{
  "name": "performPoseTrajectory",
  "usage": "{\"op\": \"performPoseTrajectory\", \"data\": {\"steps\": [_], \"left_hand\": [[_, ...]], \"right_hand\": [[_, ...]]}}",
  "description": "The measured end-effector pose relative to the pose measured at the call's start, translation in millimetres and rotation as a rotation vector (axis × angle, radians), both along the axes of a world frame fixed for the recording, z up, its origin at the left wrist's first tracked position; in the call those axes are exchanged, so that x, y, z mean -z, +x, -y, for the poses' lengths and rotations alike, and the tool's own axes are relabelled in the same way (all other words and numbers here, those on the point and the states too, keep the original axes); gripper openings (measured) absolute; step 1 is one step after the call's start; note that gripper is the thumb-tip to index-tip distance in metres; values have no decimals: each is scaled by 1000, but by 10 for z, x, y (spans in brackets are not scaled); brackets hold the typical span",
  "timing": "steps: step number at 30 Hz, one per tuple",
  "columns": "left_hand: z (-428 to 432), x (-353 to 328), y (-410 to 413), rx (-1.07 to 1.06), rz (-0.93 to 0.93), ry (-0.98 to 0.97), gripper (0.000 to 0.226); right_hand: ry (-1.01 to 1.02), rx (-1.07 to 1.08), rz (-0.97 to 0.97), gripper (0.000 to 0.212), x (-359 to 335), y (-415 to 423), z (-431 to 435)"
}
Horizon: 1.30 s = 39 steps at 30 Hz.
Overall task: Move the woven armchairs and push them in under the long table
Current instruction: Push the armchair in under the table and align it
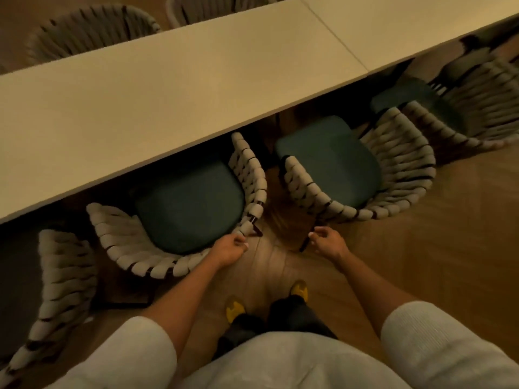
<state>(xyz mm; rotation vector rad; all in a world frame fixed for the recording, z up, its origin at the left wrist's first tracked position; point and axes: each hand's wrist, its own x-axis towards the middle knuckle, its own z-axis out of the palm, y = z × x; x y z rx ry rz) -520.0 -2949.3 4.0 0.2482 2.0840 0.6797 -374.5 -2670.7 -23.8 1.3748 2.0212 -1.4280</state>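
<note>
Standing between two chairs, a person reaches down along the near edge of the long table point(179, 88). The left hand point(228, 251) closes its fingers on the back rim of the left chair point(179, 220), a tub-shaped seat wrapped in thick pale woven bands over a dark frame, with a dark green cushion. That chair sits partly under the table's near edge, its front tucked beneath. The right hand point(327, 242) hangs loosely curled with nothing in it, just beside the back corner of the right chair point(362, 169), which looks the same, is angled, and stands mostly clear of the table's edge. More such chairs line both sides.
</note>
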Motion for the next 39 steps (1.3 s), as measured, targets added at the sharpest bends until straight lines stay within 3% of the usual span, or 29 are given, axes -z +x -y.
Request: {"op": "performPoseTrajectory", "data": {"steps": [5,9,15,19,25,27,32,39], "left_hand": [[-656,-123,225,157,-36,22,32],[-1197,-136,367,218,-15,-1,31],[-2284,-24,487,148,16,18,15],[-2973,10,595,82,14,56,18],[-3590,-151,672,-92,-27,62,25],[-3689,-156,636,-150,-17,52,23],[-3781,436,211,-323,-5,29,43],[-4152,327,-128,-672,-248,-112,34]], "right_hand": [[-24,185,-44,27,-186,677,-614],[-58,310,-82,24,-171,1197,-1234],[-85,412,-130,29,-134,1704,-2329],[-68,454,-131,25,-196,1853,-3049],[-34,362,-135,25,-365,1609,-3811],[-20,310,-131,34,-324,1441,-4025],[45,162,-121,32,-342,882,-4390],[187,-83,-43,44,-309,-26,-5043]]}}
